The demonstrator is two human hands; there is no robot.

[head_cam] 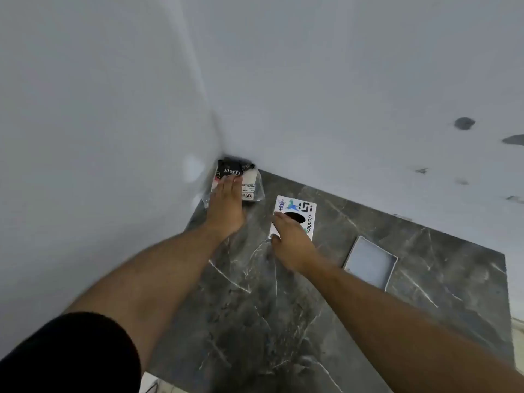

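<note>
A clear plastic bag [249,180] with black-and-white packets inside lies in the far corner of a dark marble table [255,307], against the two walls. My left hand [225,205] lies flat on the bag with straight fingers. A white box lid with colourful stickers and a black oval [300,208] lies to the right of it. My right hand [289,239] rests on the lid's near left part, fingers fairly straight, thumb at its near edge.
An open, shallow white box tray [371,262] sits on the table right of the lid. Pale walls [113,137] close off the table's left and far sides. The right wall has a few dark marks [464,123].
</note>
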